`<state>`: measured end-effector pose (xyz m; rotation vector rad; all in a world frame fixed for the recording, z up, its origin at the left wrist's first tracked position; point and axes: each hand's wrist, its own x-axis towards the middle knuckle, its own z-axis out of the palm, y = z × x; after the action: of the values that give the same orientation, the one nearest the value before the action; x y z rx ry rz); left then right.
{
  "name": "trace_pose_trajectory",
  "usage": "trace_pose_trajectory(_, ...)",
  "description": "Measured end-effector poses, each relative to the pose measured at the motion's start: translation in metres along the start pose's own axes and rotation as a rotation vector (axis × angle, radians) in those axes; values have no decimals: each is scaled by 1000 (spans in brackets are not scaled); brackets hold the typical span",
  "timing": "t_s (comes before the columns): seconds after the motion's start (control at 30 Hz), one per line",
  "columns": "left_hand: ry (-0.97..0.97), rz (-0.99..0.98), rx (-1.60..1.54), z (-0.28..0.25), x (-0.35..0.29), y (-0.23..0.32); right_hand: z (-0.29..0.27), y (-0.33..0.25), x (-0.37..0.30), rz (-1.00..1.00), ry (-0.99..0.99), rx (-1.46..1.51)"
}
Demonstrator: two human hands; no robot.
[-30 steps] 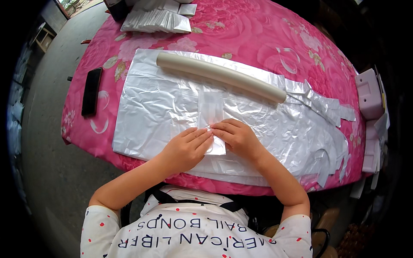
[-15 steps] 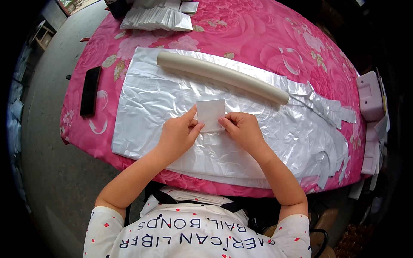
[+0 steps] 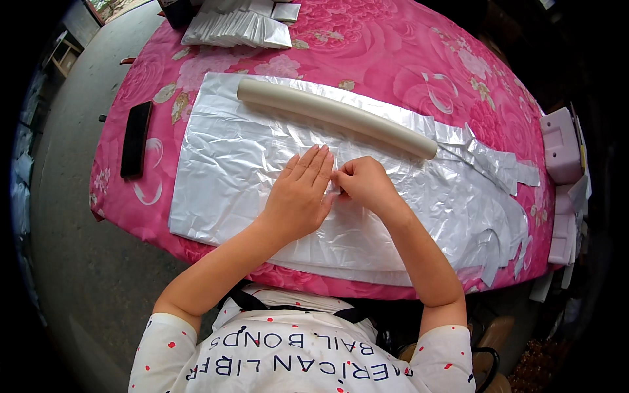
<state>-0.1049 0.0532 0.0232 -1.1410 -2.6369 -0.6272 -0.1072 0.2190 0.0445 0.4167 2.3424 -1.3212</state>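
Note:
My left hand (image 3: pixel 298 196) lies flat, fingers stretched out together, over a small folded white plastic square (image 3: pixel 337 161) and hides most of it. Just to its right, my right hand (image 3: pixel 367 187) has thumb and forefinger pinched at the square's right edge. Beneath both hands spreads a stack of large, silvery-white plastic sheets (image 3: pixel 216 177), crinkled and shiny, with loose torn strips at the right end. Across the sheets, beyond my hands, rests a long beige tube (image 3: pixel 334 118), slanting down to the right.
A black phone (image 3: pixel 136 139) lies on the pink floral tablecloth (image 3: pixel 386 39) at the left. At the far side stands a row of folded silvery packets (image 3: pixel 236 29) beside a dark container (image 3: pixel 177 12). Pale pink foam-like blocks (image 3: pixel 561 145) border the table's right edge.
My left hand has gone from holding the square's left edge to lying flat over it. My right hand stays at the right edge, its fingers curled in more.

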Motion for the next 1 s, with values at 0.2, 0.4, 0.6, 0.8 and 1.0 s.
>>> trace_pose_trajectory(0.2,-167,-129,-40,21,-6,1,3,-6,-12,-109,67,-182)
trace_pose_trajectory(0.4,-146,-108,-66,20,-6,-1,-20,-12,-20,-116,-29,-732)
trace_pose_trajectory(0.6,60,-185,-454,-22,-52,-2,-1,-21,-12,-761,283,-735)
trace_pose_trajectory(0.8,-471,-1003,-1428,-64,-150,-2,62,-7,12,-798,212,-711)
trace_pose_trajectory(1.0,-117,-1356,-1508,-74,-182,6,147,-22,-49,-886,-195,-485)
